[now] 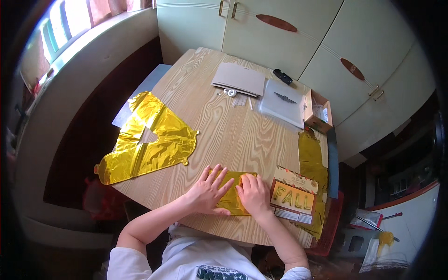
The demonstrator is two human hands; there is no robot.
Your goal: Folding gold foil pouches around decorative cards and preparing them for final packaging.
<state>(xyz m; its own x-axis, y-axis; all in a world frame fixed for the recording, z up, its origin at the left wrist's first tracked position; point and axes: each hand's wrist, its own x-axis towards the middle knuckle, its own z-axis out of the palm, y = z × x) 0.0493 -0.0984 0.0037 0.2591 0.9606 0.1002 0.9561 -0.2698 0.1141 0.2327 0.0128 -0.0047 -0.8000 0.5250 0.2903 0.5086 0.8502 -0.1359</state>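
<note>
A folded gold foil balloon piece [232, 199] lies flat on the wooden table [233, 130] near its front edge. My left hand [207, 191] presses down on the left part of it with fingers spread. My right hand [254, 193] lies flat on its right part, fingers together. A large flat gold foil letter balloon [149, 140] is spread out on the table's left side, hanging partly over the edge. Just right of my right hand sits a printed card package [294, 196] with gold letters pictured on it.
More gold foil [312, 161] lies along the right edge. At the back are a brown envelope [239, 78], a clear plastic sleeve [283, 102], a small open cardboard box [318, 112], a black object [283, 76] and white ribbon bits [227, 92]. Cream cabinets stand behind.
</note>
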